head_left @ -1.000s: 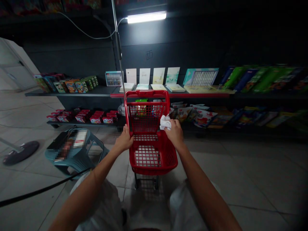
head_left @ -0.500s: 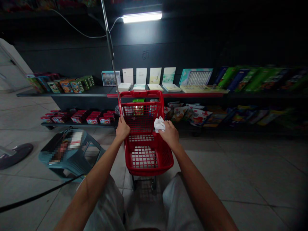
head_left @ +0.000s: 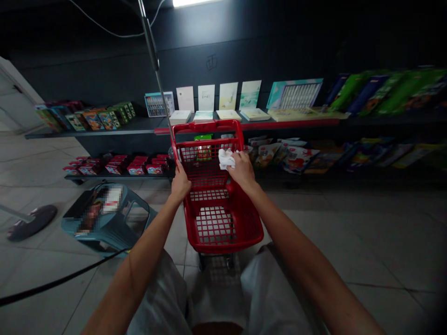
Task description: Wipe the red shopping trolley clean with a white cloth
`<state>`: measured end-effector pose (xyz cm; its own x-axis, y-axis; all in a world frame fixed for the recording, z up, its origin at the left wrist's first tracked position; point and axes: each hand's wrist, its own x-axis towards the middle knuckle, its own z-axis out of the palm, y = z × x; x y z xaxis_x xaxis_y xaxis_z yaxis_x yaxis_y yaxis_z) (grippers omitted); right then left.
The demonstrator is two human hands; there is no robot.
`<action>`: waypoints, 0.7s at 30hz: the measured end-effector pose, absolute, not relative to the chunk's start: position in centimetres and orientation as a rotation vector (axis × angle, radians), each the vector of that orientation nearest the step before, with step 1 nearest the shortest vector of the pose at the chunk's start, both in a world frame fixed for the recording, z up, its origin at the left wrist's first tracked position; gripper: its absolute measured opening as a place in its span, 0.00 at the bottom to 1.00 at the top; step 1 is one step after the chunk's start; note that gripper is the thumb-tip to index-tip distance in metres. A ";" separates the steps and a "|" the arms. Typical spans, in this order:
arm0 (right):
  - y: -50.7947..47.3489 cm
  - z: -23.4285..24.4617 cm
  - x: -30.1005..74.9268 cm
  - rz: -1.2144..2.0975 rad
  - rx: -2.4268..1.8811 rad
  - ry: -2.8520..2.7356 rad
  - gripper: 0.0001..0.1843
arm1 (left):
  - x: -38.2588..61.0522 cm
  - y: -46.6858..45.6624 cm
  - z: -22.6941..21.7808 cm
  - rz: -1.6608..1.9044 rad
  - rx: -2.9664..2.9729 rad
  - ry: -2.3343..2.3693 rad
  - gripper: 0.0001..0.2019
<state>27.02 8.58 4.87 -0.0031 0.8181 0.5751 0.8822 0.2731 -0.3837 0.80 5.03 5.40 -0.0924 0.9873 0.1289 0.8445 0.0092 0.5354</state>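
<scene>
A small red shopping cart [head_left: 218, 228] stands on the tiled floor right in front of me. My left hand [head_left: 180, 182] is closed round the cart's left rim. My right hand [head_left: 241, 170] is closed on a crumpled white cloth [head_left: 226, 159] and presses it against the inside of the cart's upright mesh back, near the right side. The cart's basket floor is bare red mesh. My knees in light trousers show at the bottom edge.
A teal plastic stool [head_left: 104, 218] with things on it stands to the left. A fan base [head_left: 31, 222] and a black cable [head_left: 52, 282] lie on the floor. Dark shelves [head_left: 115, 126] of boxes, cards and packets run behind the cart. A metal pole [head_left: 153, 60] rises behind it.
My right hand with the cloth has moved up and left along the cart's mesh back. My left hand has slid further up the left rim. The view has shifted slightly.
</scene>
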 end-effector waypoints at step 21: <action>15.5 -4.3 8.9 0.513 -1.307 -1.709 0.15 | 2.0 3.1 5.7 0.677 1.881 2.031 0.52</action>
<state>8.86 15.49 -4.27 -0.0403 0.9154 0.4006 0.5436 0.3564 -0.7599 1.96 3.13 5.73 -0.1048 0.9892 0.1022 0.8524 0.0364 0.5216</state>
